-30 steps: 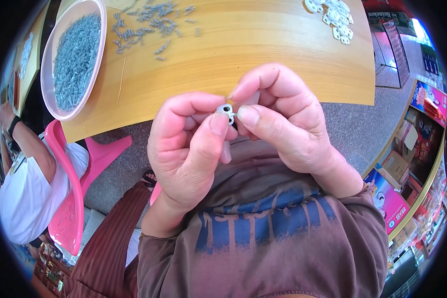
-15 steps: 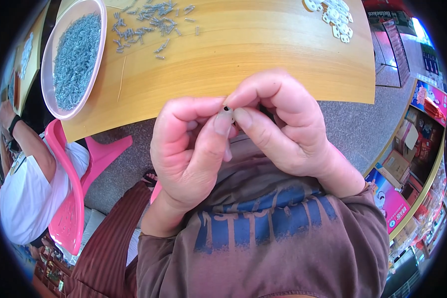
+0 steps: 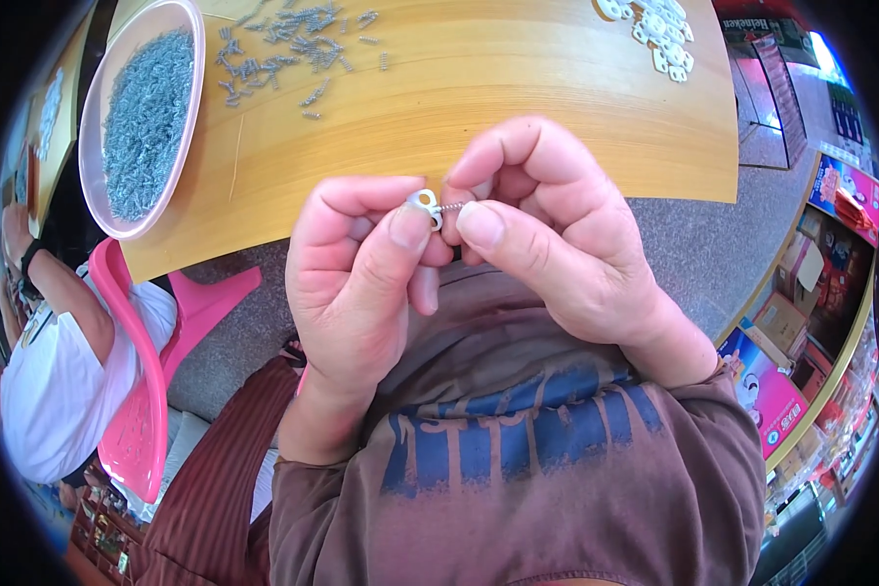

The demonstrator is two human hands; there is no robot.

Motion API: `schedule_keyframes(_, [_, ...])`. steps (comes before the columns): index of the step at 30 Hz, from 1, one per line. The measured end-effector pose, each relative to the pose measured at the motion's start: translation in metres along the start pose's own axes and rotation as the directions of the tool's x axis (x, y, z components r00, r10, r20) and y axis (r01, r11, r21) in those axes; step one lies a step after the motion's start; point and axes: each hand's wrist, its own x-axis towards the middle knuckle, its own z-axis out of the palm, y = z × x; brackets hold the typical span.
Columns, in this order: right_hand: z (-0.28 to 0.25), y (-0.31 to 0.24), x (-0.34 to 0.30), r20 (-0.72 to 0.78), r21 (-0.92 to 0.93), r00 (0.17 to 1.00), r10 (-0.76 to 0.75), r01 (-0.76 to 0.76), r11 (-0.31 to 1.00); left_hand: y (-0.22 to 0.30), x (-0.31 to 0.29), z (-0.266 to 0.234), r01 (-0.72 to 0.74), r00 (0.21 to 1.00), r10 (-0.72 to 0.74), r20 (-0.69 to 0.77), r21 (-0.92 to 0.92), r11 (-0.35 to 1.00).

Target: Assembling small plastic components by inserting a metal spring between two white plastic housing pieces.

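Note:
Between thumb and fingers my left hand [image 3: 356,278] pinches a small white plastic piece [image 3: 423,199] with holes in it. My right hand [image 3: 552,239] is closed on a thin metal spring [image 3: 451,207], gripped by thumb and fingertips. The spring's left end meets the white piece; whether it is seated in it I cannot tell. Both hands are held up close together, just off the table's near edge. Part of the white piece is hidden by my left thumb.
On the wooden table [image 3: 391,117] stand a pale basin [image 3: 197,117] full of springs, a scattered pile of loose springs [image 3: 313,44] and a cluster of white plastic pieces [image 3: 662,34]. A pink chair [image 3: 132,391] and a seated person [image 3: 59,371] are at the left.
My hands have moved slightly apart, and my left hand has shifted a little left. The white piece and the spring, mostly covered before, now show between my fingers.

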Motion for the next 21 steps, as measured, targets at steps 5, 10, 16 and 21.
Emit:
schedule_keyframes(5, [-0.001,0.0,0.0,-0.026,0.008,0.999,0.02,-0.019,1.0,0.001,0.002,-0.001,-0.012,1.0,0.012,-0.004,-0.019,1.0])
schedule_keyframes(10, [-0.004,0.002,0.0,-0.006,-0.115,1.0,0.022,-0.022,0.993,0.0,0.003,0.001,-0.043,0.999,0.043,0.005,0.012,0.999])
schedule_keyframes(16, [0.0,0.001,-0.001,-0.035,-0.29,0.999,-0.006,-0.004,0.957,-0.001,-0.001,0.005,-0.098,0.995,0.097,0.021,0.105,0.99])
schedule_keyframes(21, [-0.001,0.004,0.002,-0.014,-0.396,0.99,-0.142,0.125,0.91,-0.009,-0.003,0.002,-0.239,0.971,0.235,0.052,0.32,0.917])
